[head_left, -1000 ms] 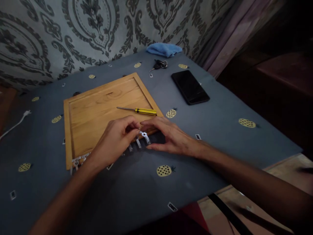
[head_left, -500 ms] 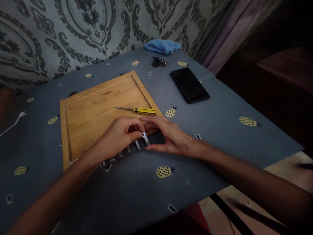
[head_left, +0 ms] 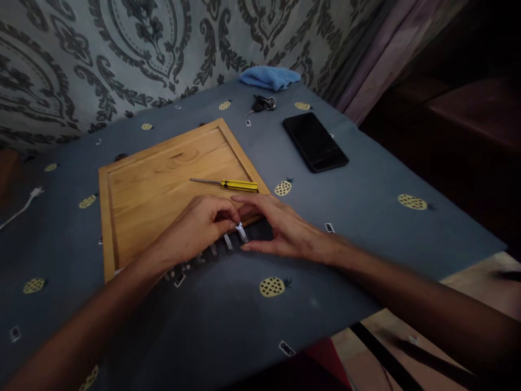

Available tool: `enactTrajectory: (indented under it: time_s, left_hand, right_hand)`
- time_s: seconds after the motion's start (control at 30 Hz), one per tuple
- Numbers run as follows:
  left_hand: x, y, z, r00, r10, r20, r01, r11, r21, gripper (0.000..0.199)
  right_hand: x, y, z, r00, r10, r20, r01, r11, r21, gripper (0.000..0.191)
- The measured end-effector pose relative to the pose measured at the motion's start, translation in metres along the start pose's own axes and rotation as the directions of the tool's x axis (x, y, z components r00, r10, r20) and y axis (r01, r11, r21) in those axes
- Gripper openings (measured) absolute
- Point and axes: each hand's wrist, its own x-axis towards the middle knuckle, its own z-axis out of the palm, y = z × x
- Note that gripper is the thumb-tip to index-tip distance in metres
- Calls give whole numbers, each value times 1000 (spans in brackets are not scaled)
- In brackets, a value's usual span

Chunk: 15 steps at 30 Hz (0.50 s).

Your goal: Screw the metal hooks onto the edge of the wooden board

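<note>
My left hand [head_left: 207, 220] is closed in a pinch, thumb and forefinger on the upper end of a small shiny metal strip [head_left: 242, 233]. Around the strip's right side my right hand [head_left: 283, 225] is held with thumb and fingers apart; its thumb tip lies close to the strip's lower end, and whether it touches I cannot tell. Another metal strip [head_left: 228, 241] lies just left of it on the cloth. Several more such pieces run in a row along the near edge of the wooden tray [head_left: 106, 217], partly hidden by my left hand and forearm.
On the tray lies a yellow-handled screwdriver [head_left: 239, 185]. A black phone [head_left: 315, 142], a bunch of keys [head_left: 262, 104] and a blue cloth [head_left: 271, 77] are farther back on the pineapple-print tablecloth [head_left: 366, 217]. A white cable [head_left: 22, 206] lies at the left.
The view has shifted very slightly. My hands keep nearly the same pose, and the strip in the left-hand pinch has turned a little.
</note>
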Motion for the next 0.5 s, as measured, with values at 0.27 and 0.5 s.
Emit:
enactTrajectory:
  time_s: [0.27,0.5]
  left_hand:
    - [-1,3,2,999,44,-20,-42,996,84,14]
    - [-3,11,3,998,62,-18,-57,972,228,13]
  right_hand:
    - [0,-1,0,1000,27,11,-28,999,18,74]
    - [1,-2,0,1000,1,-8,-1,1000,26,78]
